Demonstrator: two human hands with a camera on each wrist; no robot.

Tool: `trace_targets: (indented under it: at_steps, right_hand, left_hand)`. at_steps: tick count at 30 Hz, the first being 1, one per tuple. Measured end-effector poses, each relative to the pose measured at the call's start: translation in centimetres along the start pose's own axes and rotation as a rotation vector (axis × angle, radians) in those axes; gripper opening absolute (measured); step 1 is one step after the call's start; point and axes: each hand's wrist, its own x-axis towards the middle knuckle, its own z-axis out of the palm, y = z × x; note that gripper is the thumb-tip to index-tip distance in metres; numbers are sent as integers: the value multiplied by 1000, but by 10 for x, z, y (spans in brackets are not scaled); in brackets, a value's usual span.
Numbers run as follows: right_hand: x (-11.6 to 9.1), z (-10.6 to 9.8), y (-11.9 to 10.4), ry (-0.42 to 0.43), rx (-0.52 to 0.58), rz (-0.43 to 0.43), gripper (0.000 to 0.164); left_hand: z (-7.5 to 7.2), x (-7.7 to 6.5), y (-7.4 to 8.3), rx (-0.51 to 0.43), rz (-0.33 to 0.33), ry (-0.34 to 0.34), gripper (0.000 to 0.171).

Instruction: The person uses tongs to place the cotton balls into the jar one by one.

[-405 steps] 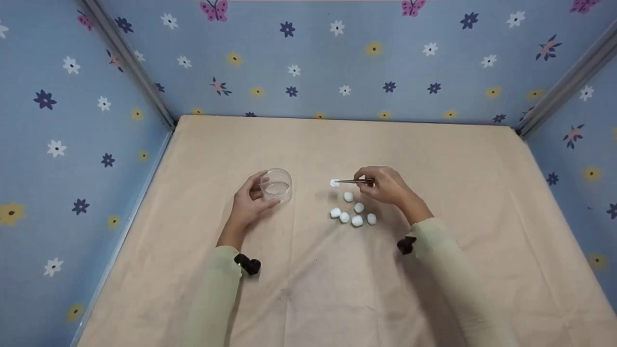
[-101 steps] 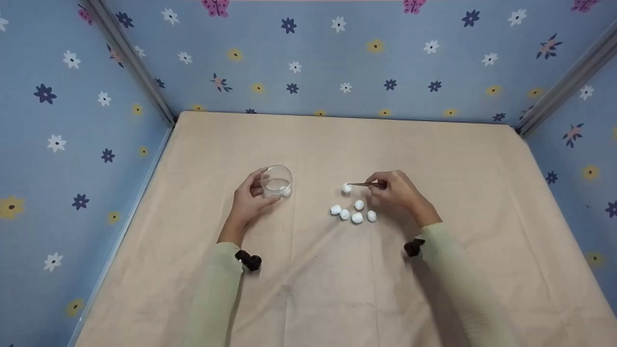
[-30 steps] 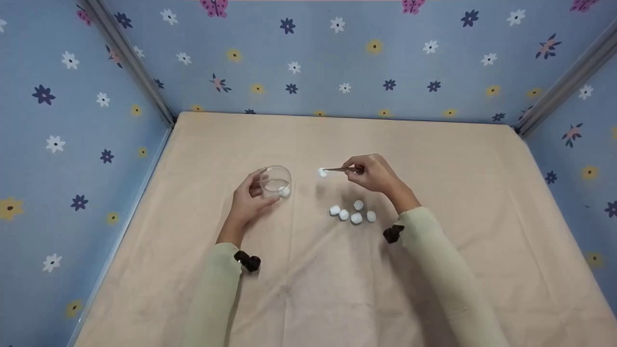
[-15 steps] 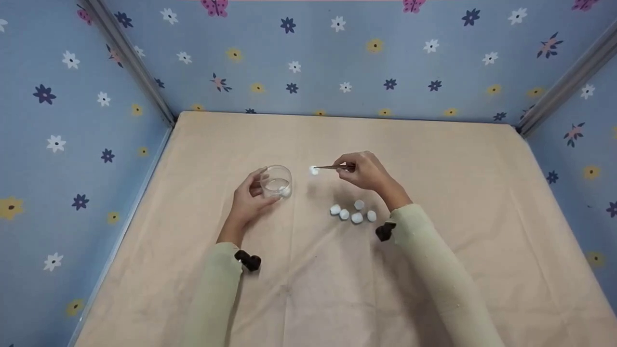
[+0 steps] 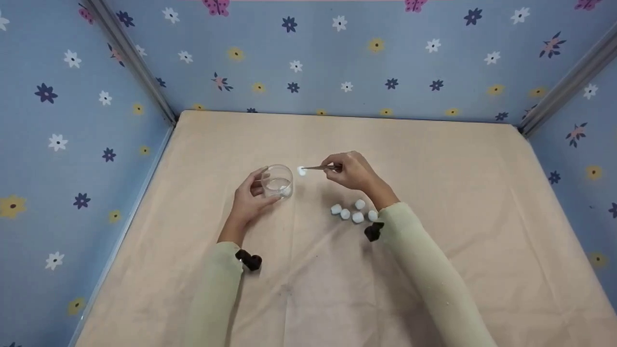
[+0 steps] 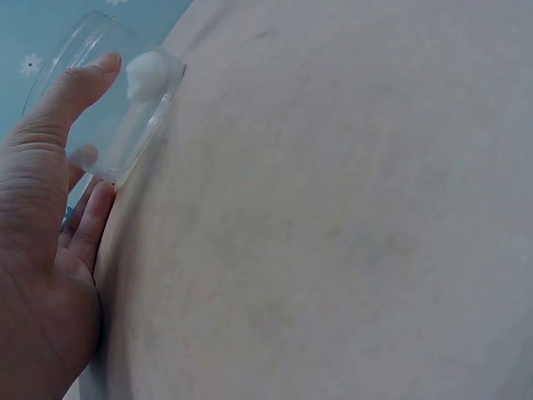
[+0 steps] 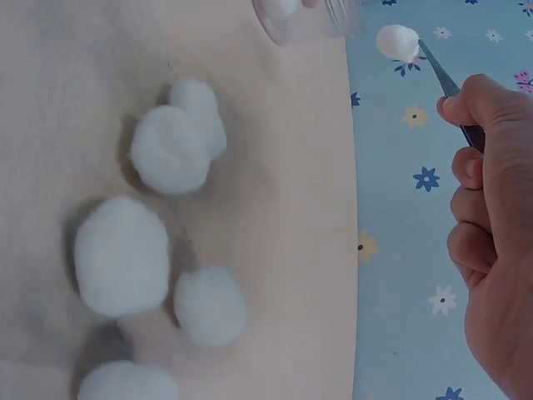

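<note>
Held ball (image 5: 302, 171): white cotton, just above centre of the head frame, raised off the bench and just right of the cup's rim. It is gripped at the tips of the tweezers (image 5: 314, 167). The right hand (image 5: 354, 171) pinches the tweezers between thumb and fingers.

Cup (image 5: 289, 179): clear, round, left of centre. The left hand (image 5: 248, 202) is clamped around its left side, thumb at the near wall. One ball (image 6: 148, 77) is inside, low against the wall, as the left wrist view confirms.

Loose balls (image 5: 357, 217): five, white, grouped right of centre below the right hand; two lie close together at the group's left.

Bench (image 5: 409, 154): covered in plain beige cloth. A fold line runs up the middle; creases and wrinkles show toward the lower right.

Room: blue walls (image 5: 328, 60) on three sides, printed with white, yellow and dark-blue flowers; pink butterflies along the top. Grey posts (image 5: 132, 62) stand at the upper-left and upper-right corners. Pale green sleeves (image 5: 429, 270) enter from the bottom edge, a black device (image 5: 248, 260) at each wrist.
</note>
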Motion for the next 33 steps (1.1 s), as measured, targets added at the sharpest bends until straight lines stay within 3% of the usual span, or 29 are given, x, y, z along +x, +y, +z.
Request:
trace_targets:
  at_steps: [33]
  right_hand:
    - [20, 33, -26, 17, -9, -40, 20]
  left_hand:
    - [1, 0, 1, 16, 4, 13, 93]
